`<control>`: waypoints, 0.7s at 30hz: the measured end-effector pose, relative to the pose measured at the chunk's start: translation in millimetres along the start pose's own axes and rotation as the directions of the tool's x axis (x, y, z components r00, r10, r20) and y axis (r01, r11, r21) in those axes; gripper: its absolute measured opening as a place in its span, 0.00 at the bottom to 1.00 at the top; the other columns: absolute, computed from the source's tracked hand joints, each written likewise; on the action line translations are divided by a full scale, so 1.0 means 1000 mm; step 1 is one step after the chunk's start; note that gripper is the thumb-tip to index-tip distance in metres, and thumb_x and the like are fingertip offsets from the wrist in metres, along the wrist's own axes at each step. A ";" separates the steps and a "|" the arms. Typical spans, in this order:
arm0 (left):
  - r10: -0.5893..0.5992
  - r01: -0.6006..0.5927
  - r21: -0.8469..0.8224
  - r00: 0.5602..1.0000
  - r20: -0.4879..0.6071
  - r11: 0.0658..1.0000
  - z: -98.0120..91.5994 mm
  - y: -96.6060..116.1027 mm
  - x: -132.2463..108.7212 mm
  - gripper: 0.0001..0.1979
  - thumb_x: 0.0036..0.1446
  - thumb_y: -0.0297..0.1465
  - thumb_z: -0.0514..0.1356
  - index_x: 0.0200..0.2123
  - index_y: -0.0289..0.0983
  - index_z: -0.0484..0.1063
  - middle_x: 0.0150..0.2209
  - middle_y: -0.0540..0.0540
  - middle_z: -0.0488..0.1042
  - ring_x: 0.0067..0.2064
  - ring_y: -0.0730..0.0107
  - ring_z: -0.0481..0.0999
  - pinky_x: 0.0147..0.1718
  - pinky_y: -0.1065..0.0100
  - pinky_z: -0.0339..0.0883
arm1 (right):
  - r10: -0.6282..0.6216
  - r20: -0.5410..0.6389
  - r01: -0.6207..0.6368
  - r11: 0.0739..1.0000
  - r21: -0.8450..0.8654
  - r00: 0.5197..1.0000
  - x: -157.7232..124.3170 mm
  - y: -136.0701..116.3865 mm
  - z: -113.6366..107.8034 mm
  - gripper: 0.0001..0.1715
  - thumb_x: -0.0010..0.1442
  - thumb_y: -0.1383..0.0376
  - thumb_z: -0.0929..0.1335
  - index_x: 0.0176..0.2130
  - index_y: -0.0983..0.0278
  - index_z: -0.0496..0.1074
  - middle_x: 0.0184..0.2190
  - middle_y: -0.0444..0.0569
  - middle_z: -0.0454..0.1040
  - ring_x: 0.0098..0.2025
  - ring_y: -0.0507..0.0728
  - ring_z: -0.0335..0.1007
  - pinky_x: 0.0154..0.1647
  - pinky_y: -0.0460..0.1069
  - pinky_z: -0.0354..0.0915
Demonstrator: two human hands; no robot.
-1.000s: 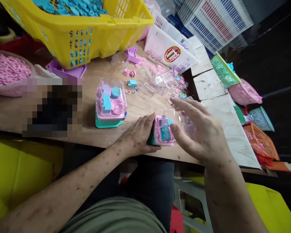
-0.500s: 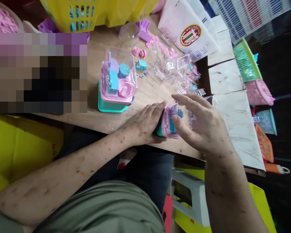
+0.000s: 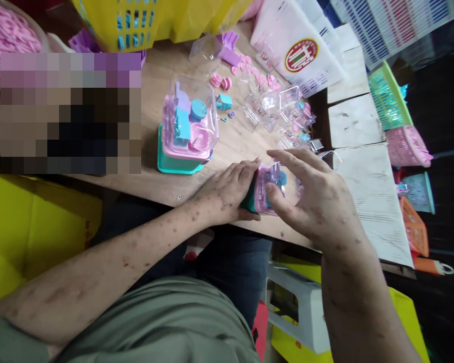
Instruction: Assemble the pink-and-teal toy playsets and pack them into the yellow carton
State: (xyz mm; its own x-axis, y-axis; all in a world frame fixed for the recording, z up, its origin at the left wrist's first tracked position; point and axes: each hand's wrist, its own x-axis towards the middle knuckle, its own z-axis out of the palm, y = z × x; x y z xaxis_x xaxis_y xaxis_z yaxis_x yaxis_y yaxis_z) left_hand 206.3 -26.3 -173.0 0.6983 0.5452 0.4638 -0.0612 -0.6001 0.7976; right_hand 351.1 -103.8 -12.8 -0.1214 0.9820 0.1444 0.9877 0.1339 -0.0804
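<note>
My left hand [image 3: 227, 194] grips the teal and pink toy box [image 3: 261, 190] from its left side, near the table's front edge. Over the top of that box my right hand [image 3: 314, 199] presses a clear plastic cover [image 3: 293, 184], fingers curled around it. A finished toy set [image 3: 187, 131] with a teal base, pink tray and clear dome stands to the left on the wooden table [image 3: 166, 184]. Small pink and blue toy parts [image 3: 227, 101] lie behind it.
Several clear plastic covers [image 3: 272, 108] lie in a heap at mid-table. A yellow basket [image 3: 151, 20] and a white crate [image 3: 298, 50] stand at the back. Green, pink and orange baskets [image 3: 397, 121] sit at the right. A white stool [image 3: 302, 307] is below.
My right hand has brought the clear cover down and left onto the toy box. The view has shifted, so the table appears higher and farther right in frame.
</note>
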 end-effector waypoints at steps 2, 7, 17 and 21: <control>-0.010 0.010 -0.005 1.000 0.004 1.000 0.000 0.001 0.000 0.59 0.51 0.41 0.84 0.76 0.39 0.53 0.76 0.27 0.66 0.78 0.32 0.67 0.75 0.36 0.65 | 0.007 0.000 -0.007 1.000 0.006 1.000 0.000 0.000 -0.001 0.33 0.68 0.58 0.71 0.69 0.59 0.78 0.63 0.58 0.81 0.62 0.73 0.81 0.67 0.68 0.78; -0.064 0.066 -0.116 0.998 0.016 0.991 -0.012 -0.004 0.002 0.58 0.46 0.38 0.83 0.75 0.40 0.58 0.75 0.29 0.67 0.76 0.32 0.68 0.75 0.34 0.65 | 0.045 -0.012 -0.045 0.999 0.026 0.999 -0.005 0.005 0.002 0.33 0.67 0.58 0.71 0.68 0.59 0.78 0.64 0.58 0.80 0.58 0.71 0.84 0.65 0.68 0.79; -0.344 0.181 -0.474 0.895 -0.283 0.861 0.028 0.033 0.013 0.17 0.81 0.40 0.49 0.63 0.43 0.67 0.63 0.36 0.78 0.68 0.51 0.76 0.73 0.45 0.69 | 0.042 -0.011 -0.042 0.999 0.020 0.999 -0.002 -0.001 0.002 0.32 0.68 0.57 0.71 0.68 0.59 0.78 0.62 0.59 0.80 0.60 0.71 0.83 0.66 0.68 0.79; -0.356 0.190 -0.449 0.877 -0.323 0.873 0.039 0.038 0.010 0.17 0.82 0.39 0.48 0.64 0.42 0.67 0.63 0.36 0.78 0.67 0.52 0.76 0.71 0.45 0.69 | 0.069 -0.011 -0.068 0.998 0.016 0.998 -0.001 -0.003 0.002 0.33 0.67 0.56 0.71 0.68 0.61 0.78 0.62 0.59 0.81 0.59 0.73 0.83 0.62 0.67 0.81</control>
State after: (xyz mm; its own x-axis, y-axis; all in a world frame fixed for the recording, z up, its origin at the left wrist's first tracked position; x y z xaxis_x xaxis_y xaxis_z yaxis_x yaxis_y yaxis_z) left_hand 239.3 -66.4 -153.0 0.4041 0.8808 0.2469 -0.2412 -0.1577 0.9576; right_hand 347.7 -105.0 -14.6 -0.0522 0.9874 0.1493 0.9920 0.0685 -0.1063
